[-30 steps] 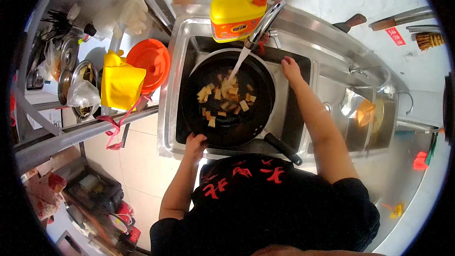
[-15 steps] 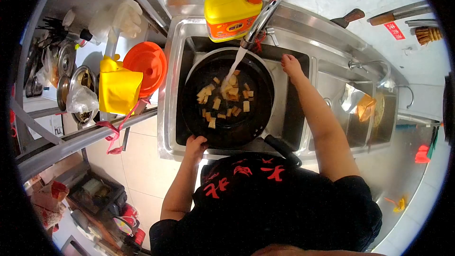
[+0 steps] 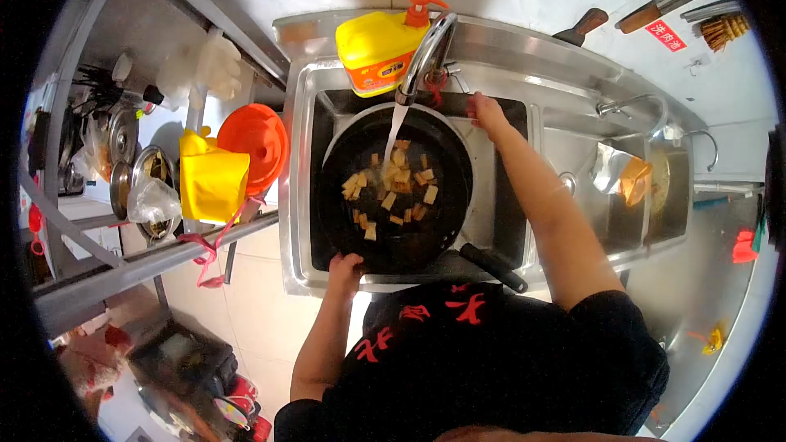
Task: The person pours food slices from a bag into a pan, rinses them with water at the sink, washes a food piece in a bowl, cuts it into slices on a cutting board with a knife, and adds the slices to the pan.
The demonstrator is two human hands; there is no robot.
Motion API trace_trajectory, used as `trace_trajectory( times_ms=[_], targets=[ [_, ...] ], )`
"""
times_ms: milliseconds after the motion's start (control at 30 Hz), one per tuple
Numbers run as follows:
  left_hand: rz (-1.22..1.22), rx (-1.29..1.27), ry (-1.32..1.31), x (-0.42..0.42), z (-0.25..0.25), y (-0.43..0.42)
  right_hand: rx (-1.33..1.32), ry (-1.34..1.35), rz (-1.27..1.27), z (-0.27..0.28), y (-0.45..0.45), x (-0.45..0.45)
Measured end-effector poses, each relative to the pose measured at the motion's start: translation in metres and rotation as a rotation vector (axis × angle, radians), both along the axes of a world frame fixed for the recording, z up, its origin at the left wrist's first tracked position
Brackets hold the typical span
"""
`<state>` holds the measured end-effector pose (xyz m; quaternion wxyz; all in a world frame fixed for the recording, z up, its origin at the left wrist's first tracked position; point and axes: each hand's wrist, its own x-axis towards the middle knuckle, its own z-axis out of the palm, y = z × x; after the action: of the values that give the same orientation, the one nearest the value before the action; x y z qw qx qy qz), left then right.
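Currently, the pan (image 3: 449,196) sits in the sink (image 3: 296,172). Taking the pan's centre as the dial, the left hand (image 3: 345,272) pinches its rim at 7 o'clock, as before. The right hand (image 3: 488,116), at 2 o'clock, has moved nearer the tap lever (image 3: 460,80) at 1 o'clock; finger closure and contact cannot be told. Water (image 3: 395,131) still runs from the tap (image 3: 421,57) at 12 o'clock onto slightly shifted food pieces (image 3: 399,174).

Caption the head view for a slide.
Water runs onto cut pieces in a black pan, left hand at its rim, right hand near the tap.
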<state>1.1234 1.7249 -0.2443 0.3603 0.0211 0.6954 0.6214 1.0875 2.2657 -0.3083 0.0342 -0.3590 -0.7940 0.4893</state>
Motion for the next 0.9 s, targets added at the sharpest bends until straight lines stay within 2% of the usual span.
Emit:
trace_trajectory(
  times_ms=[33,67,100,133,167,200,233,300,400,467,567,700,767,833,900],
  targets=[
    [0.057,-0.001,-0.070,0.002,0.008,0.003,-0.179,-0.026,-0.097,0.032,-0.014,-0.003],
    [0.238,0.016,-0.322,-0.004,0.036,0.019,-0.346,-0.052,-0.211,0.072,-0.032,-0.008],
    [0.422,0.037,-0.570,-0.005,0.052,0.026,-0.241,0.003,-0.112,0.059,-0.029,-0.009],
    [0.132,-0.035,-0.247,-0.002,0.026,0.009,-0.136,0.062,-0.016,0.060,-0.027,-0.012],
    [-0.073,-0.121,0.112,0.001,0.002,-0.008,-0.292,0.028,-0.071,0.061,-0.025,-0.012],
    [0.161,-0.054,-0.233,-0.003,0.030,0.012,-0.439,-0.010,-0.137,0.083,-0.032,-0.014],
    [0.393,0.021,-0.574,-0.005,0.048,0.026,-0.377,-0.019,-0.094,0.078,-0.031,-0.015],
    [0.439,0.026,-0.576,-0.002,0.053,0.032,-0.250,-0.037,-0.016,0.071,-0.025,-0.018],
    [0.434,0.046,-0.562,-0.001,0.054,0.034,-0.459,-0.043,-0.164,0.083,-0.028,-0.015],
    [0.416,0.085,-0.547,0.002,0.031,0.022,-0.458,-0.045,-0.183,0.093,-0.032,-0.014],
    [0.494,0.127,-0.547,0.006,0.036,0.026,-0.439,-0.021,-0.163,0.090,-0.031,-0.011],
    [0.479,0.081,-0.572,0.004,0.032,0.020,-0.424,-0.013,-0.110,0.083,-0.023,-0.012],
    [0.477,0.059,-0.576,0.004,0.036,0.022,-0.212,0.030,0.029,0.027,-0.003,-0.014],
    [0.483,0.121,-0.554,0.004,0.049,0.030,-0.206,0.032,0.045,0.041,-0.002,-0.018],
    [0.488,0.150,-0.549,0.007,0.049,0.028,-0.417,-0.006,-0.052,0.066,-0.015,-0.015]
  ],
)
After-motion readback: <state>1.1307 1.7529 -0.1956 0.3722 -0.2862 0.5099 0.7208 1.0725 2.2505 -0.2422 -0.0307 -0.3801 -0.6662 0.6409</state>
